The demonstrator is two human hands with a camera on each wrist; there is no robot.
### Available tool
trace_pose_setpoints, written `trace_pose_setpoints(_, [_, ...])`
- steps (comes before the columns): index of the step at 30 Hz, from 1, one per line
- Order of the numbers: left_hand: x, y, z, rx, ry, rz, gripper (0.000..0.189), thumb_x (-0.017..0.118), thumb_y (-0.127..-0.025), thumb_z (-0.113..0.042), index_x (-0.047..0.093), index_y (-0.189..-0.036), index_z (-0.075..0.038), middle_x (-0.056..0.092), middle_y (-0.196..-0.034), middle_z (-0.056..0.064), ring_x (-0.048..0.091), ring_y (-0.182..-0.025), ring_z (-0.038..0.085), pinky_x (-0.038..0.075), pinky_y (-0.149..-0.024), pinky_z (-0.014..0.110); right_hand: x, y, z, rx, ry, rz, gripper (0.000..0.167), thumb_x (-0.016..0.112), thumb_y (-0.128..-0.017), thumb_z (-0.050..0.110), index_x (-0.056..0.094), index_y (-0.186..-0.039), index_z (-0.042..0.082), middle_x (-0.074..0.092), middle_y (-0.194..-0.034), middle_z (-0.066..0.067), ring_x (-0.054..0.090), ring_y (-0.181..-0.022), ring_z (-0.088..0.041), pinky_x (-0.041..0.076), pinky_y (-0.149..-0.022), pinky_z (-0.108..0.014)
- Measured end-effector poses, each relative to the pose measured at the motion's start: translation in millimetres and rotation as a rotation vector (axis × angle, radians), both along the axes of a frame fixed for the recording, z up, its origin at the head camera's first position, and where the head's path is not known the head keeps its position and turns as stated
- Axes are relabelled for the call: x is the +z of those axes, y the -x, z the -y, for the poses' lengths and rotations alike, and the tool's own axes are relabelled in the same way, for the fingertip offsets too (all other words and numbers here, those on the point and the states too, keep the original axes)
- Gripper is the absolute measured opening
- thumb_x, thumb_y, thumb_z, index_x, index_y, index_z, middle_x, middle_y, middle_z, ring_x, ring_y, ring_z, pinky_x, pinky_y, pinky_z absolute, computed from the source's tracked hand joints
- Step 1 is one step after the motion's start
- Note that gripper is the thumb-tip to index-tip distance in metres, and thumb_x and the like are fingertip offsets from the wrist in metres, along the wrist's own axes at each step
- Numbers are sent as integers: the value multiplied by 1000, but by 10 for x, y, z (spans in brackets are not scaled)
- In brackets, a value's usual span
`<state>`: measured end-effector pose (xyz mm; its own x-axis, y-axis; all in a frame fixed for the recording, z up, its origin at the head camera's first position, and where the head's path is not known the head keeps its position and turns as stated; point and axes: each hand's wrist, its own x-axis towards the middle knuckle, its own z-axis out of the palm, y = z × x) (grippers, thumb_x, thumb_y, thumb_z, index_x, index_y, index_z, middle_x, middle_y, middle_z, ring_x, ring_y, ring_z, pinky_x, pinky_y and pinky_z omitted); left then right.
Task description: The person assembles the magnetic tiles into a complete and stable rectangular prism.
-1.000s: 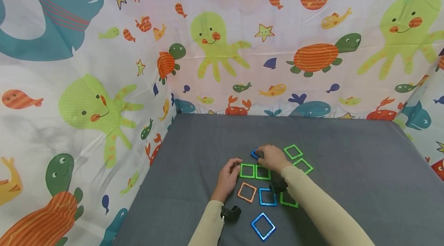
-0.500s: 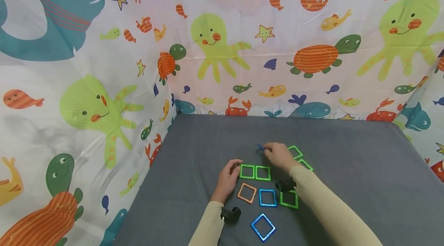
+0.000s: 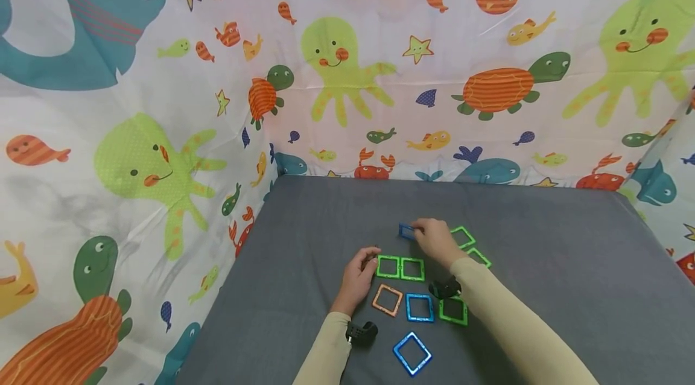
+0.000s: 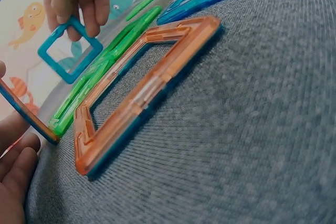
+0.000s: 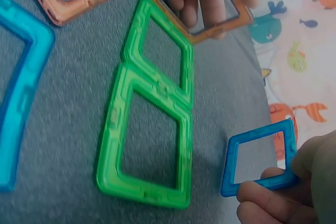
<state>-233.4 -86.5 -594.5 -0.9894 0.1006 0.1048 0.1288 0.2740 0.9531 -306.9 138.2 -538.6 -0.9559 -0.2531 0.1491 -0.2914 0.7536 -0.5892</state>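
My right hand (image 3: 437,241) pinches a blue square magnetic tile (image 5: 228,166) by one edge, beyond the green pair. The tile stands tilted up, its open frame showing in both wrist views. Two green square tiles (image 5: 106,145) lie flat, joined edge to edge. At their left end, my left hand (image 3: 356,279) holds an orange square tile (image 5: 223,31) on edge between fingers and thumb. Its lower edge meets the end of the green pair. In the head view this orange tile is mostly hidden by the left hand.
Nearer the body lie a loose orange tile (image 3: 383,311), a blue tile (image 3: 420,319), a green tile (image 3: 453,321) and another blue tile (image 3: 403,363). Two more green tiles (image 3: 470,234) lie right of the right hand, partly covered. A printed curtain (image 3: 347,149) hangs behind the grey cloth (image 3: 543,264).
My right hand has raised the blue tile and shifted slightly farther away. The tile has turned from edge-on to showing its frame. The left hand has stayed in place.
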Motion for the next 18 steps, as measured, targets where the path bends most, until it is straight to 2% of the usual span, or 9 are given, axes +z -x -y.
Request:
trace_pose_setpoints(3, [6,0,8,-6,6,-3,30,51,-108,-23,64,-133,-14,65,-138,5,65,-113,21,51,-94,34,3,-16,61,28,13,23,30,51,-102,6,72,-121,-3,73,-117,-24,54,-55,-15,42,-58,-31])
trace_pose_setpoints(5, [1,3,10,-7,5,-9,30,51,-108,-22,64,-133,-13,65,-137,6,64,-112,20,51,-94,33,-1,-29,106,49,17,32,30,51,-102,6,72,-122,-3,73,-117,-24,43,-48,-11,39,-55,-29])
trace_pose_setpoints(13, [-29,30,6,-6,2,-42,30,52,-107,-22,65,-132,-11,67,-132,10,65,-105,16,52,-89,30,-51,-38,216,111,10,7,30,52,-101,6,72,-121,-4,75,-110,-21,41,-45,-9,38,-50,-26])
trace_pose_setpoints(18, [-16,26,14,-11,2,-17,29,51,-107,-23,65,-132,-16,67,-132,10,64,-107,17,51,-90,31,-47,-41,249,124,12,8,29,52,-101,6,73,-119,-3,75,-111,-21,42,-45,-9,38,-51,-25])
